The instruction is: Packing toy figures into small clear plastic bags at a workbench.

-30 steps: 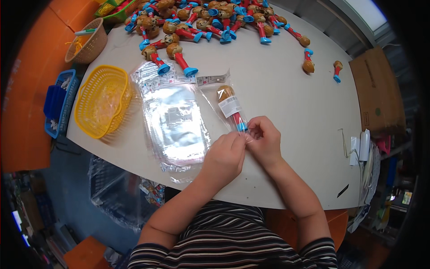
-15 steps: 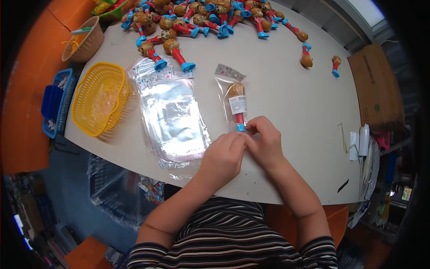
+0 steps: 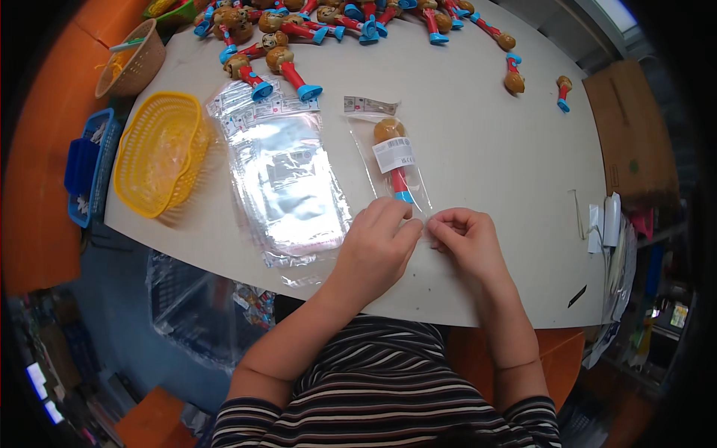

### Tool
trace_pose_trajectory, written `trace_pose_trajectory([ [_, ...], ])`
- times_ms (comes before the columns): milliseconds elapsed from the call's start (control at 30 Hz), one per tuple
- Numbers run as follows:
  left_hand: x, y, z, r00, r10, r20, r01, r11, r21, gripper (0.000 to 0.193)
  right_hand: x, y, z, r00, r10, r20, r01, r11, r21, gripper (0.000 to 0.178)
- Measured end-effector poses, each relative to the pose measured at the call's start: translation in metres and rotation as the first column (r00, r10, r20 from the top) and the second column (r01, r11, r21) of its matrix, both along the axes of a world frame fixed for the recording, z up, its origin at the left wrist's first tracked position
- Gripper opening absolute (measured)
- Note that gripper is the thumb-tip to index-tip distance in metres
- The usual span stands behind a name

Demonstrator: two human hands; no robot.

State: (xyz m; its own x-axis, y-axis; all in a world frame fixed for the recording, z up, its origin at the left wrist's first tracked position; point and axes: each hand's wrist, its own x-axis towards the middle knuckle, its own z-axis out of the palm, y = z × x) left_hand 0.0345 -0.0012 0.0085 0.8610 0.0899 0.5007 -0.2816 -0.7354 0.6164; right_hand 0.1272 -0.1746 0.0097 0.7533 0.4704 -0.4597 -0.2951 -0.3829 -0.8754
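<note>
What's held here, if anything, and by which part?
The clear bag around a toy: the right hand pinches its near right corner; the left hand hides its own grip.

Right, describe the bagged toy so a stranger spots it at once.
On the pale table, find the flat stack of shiny clear bags on the left half. Just right of it lies one red toy with a brown head and blue base. Unlike the loose toys heaped at the far end, it is inside its own clear bag, with a white label across it.
</note>
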Motion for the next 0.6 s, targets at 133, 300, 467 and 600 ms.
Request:
trace_pose_trajectory([
  [133, 0.006, -0.008, -0.007, 0.999, -0.051, 0.008, 0.051, 0.998, -0.033, 0.021, 0.006, -0.002, 0.010, 0.995, -0.026, -0.092, 0.033, 0.997, 0.071, 0.015],
  [300, 0.009, -0.016, -0.010, 1.000, -0.016, 0.015, 0.017, 0.994, -0.111, 0.021, 0.004, 0.000, 0.016, 0.975, -0.074, -0.211, 0.100, 0.988, 0.114, 0.021],
  [467, 0.006, -0.028, -0.018, 0.999, 0.038, 0.024, -0.038, 0.999, 0.001, 0.014, 0.001, 0.003, 0.018, 0.967, -0.094, -0.238, 0.121, 0.987, 0.103, 0.018],
  [600, 0.007, -0.031, -0.021, 0.998, 0.056, -0.002, -0.056, 0.995, -0.086, 0.013, -0.001, 0.003, 0.014, 0.974, -0.099, -0.202, 0.125, 0.984, 0.123, 0.016],
])
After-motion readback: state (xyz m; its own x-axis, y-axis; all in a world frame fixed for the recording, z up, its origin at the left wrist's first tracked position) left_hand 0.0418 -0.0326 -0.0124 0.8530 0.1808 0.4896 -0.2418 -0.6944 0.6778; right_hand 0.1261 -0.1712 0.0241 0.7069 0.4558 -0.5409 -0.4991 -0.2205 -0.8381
